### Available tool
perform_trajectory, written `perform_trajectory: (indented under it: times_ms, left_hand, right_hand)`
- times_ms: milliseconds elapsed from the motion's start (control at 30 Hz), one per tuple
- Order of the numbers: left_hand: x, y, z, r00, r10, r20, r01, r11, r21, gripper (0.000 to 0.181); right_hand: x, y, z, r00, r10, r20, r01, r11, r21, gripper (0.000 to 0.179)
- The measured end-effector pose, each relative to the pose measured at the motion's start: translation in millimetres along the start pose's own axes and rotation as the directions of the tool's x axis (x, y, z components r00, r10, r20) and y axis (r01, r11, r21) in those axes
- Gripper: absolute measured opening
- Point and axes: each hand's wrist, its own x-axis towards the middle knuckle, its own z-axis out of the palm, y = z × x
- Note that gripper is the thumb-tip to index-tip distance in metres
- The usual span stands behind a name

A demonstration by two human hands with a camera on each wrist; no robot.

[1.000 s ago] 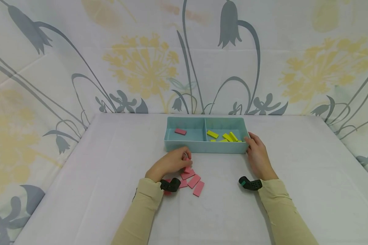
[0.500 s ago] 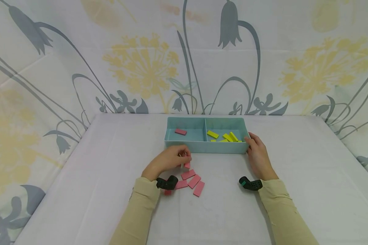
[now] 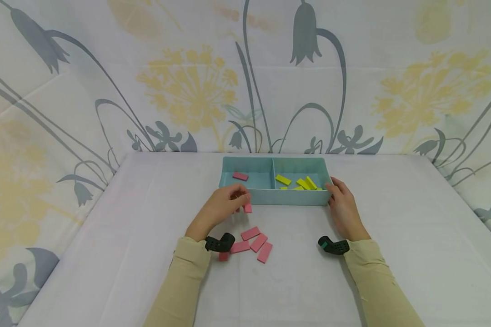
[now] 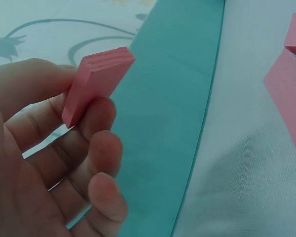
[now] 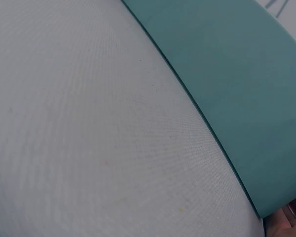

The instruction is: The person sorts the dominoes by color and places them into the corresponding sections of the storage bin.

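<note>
Between thumb and fingertips, my left hand (image 3: 218, 206) pinches a small flat pink block (image 4: 96, 81), raised off the table before the left half of a teal two-compartment box (image 3: 288, 197). The block's upper end shows grooves in the left wrist view. My right hand (image 3: 347, 213) grips the box's right front corner, thumb at the rim; the right wrist view catches only a bit of its fingers (image 5: 286, 224) at the bottom corner. One pink block (image 3: 240, 176) lies in the left compartment. Several yellow blocks (image 3: 283, 180) lie in the right one.
Several loose pink blocks (image 3: 264, 252) lie on the white tablecloth (image 3: 294, 281) in front of the box, one partly behind the left wrist's black camera (image 3: 221, 243). A flower-patterned cloth (image 3: 196, 91) hangs behind and at the sides.
My left hand has lifted the pink block from the loose ones and moved it away and slightly left, up to the box's front wall. The right hand and box have stayed put.
</note>
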Motion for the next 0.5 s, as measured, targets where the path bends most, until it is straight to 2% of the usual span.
perform_trajectory:
  times_ms: [233,500]
  left_hand:
    - [0.4,-0.6,-2.2,0.997,0.037,-0.068,-0.038,0.999,-0.019,0.015]
    - [0.8,-0.5,-3.6,0.993,0.023,-0.119,-0.029,0.998,-0.047,0.013]
  right_hand:
    - [0.4,0.3,0.2,1.000,-0.009,-0.008,0.009,1.000,0.015,0.059]
    - [1.2,-0.3,0.1,1.000,0.006,-0.024,-0.005,1.000,0.012,0.057]
